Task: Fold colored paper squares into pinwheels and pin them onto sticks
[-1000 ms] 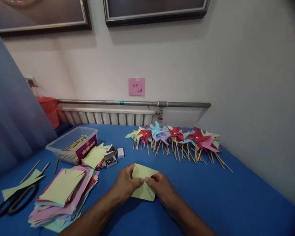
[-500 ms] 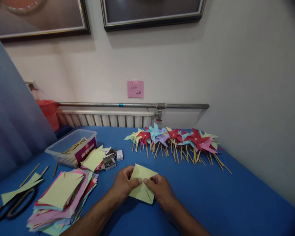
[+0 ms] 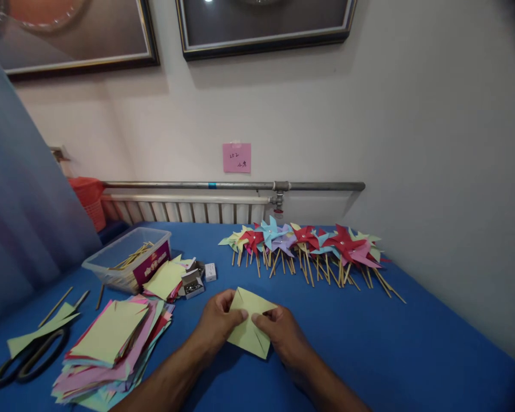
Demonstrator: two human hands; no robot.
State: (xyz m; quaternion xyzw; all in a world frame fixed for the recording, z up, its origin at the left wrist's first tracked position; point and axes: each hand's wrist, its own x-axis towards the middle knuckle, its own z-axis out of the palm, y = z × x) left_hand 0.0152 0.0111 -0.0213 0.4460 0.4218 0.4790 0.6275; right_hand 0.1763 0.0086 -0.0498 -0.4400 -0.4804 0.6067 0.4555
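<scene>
Over blue tabletop, left hand and right hand pinch yellow paper (underside hidden).

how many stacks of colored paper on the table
2: a large stack left of the left hand, which holds a pale yellow sheet, and a smaller stack between the clear container and small open box. The left forearm may hide others.

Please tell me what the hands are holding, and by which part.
A pale yellow paper square: the left hand grips its left side, the right hand its right side, both thumbs on top near its middle.
</scene>
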